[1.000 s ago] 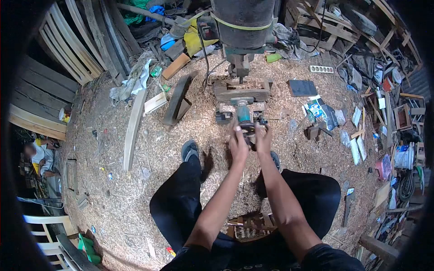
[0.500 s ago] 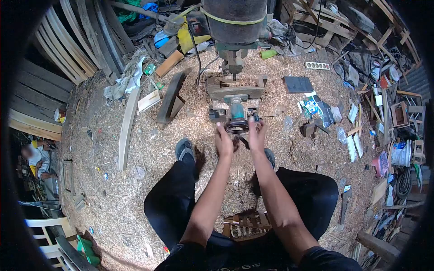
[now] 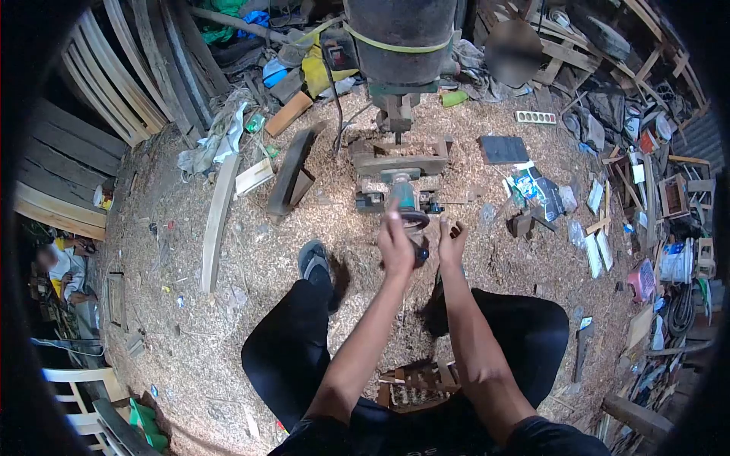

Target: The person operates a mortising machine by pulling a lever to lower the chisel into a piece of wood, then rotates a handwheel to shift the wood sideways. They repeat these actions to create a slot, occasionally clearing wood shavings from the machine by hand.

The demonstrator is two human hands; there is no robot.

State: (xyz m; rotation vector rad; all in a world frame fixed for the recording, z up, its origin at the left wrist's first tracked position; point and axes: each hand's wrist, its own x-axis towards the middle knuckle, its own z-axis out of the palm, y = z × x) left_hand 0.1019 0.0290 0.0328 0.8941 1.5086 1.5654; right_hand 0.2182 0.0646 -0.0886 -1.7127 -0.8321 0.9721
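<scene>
My left hand (image 3: 397,247) is at the left rim of a dark handwheel (image 3: 414,220), its fingers closed around the rim and slightly blurred. Apart from the wheel, on its right, my right hand (image 3: 452,245) is raised with its fingers spread and nothing in them. A black knob (image 3: 422,253) shows between the hands. The handwheel sits at the front of a green vise-like carriage (image 3: 402,193). Behind it a wooden piece (image 3: 403,165) lies across the carriage, below the bit (image 3: 398,137) of a large drilling machine (image 3: 399,45).
Wood shavings cover the floor. Left of the machine lie a dark beam (image 3: 293,171) and a long pale board (image 3: 220,224). To the right are a dark block (image 3: 503,150) and a power strip (image 3: 536,117). Another person (image 3: 68,270) sits at the far left.
My right hand has come off the handwheel and moved to the right, its fingers spreading. My left hand has shifted right along the wheel. The view has shifted slightly.
</scene>
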